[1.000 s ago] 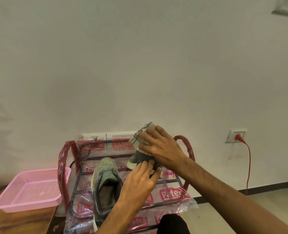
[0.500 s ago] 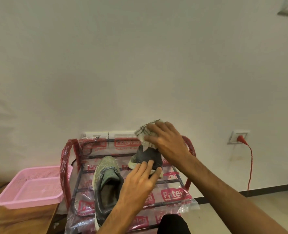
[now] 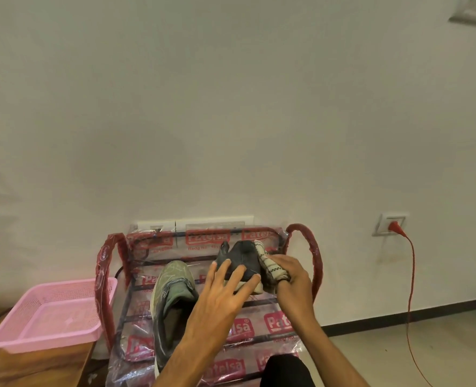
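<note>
White cloth in right hand, against dark shoe

Green shoe lies on the left half of the plastic-wrapped rack. Pink basket stands on the wooden table's corner.

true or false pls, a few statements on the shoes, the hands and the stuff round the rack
1. The right hand grips a cloth against the dark shoe. True.
2. The left hand holds the green shoe. False: its straight fingers rest on the dark shoe.
3. The green shoe lies on the rack, left of the dark shoe. True.
4. The pink basket sits on the rack. False: it stands on a wooden table left of the rack.
5. A red plug is in the wall socket. True.
</note>
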{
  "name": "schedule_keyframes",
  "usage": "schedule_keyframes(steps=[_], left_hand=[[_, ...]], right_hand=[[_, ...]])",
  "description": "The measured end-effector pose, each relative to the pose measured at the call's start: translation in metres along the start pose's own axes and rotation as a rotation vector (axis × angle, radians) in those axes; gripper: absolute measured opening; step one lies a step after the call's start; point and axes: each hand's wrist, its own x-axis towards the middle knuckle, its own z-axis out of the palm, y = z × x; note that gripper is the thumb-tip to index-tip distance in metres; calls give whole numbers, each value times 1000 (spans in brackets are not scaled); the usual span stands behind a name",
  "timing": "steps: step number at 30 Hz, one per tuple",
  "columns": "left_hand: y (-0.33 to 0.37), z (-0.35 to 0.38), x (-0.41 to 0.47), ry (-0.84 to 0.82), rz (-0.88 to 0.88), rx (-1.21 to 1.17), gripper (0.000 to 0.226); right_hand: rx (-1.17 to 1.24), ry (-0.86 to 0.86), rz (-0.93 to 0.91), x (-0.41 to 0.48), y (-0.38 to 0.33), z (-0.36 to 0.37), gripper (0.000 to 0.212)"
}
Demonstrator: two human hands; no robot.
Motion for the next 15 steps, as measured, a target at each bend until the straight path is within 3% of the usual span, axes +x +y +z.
schedule_keyframes(steps=[4,15], left_hand=[[-4,1,4,-79,13,-90,95],[1,-10,20,-125,-156,-231,89]], right_hand=[[59,18,55,-5,3,6,33],[129,42,31,-6,-1,7,31]])
